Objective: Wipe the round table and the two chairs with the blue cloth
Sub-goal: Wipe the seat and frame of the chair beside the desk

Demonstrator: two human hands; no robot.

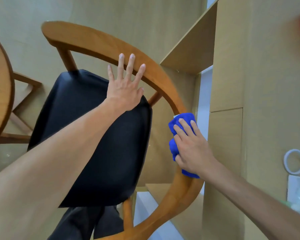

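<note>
Pressing cloth (pixel 178 132) flat-fingered onto chair (pixel 100 44) rail, right hand (pixel 192 149) sits at curve's near end; rail arcs away up-left toward spread left hand (pixel 125 87) bracing it.

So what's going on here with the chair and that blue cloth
A person is wiping a wooden chair with a black seat. The right hand presses the bunched blue cloth onto the chair's curved back rail, fingers lying fairly straight over it. The left hand is spread open, fingertips on the rail farther along. The round table shows only as an edge at the left.
</note>
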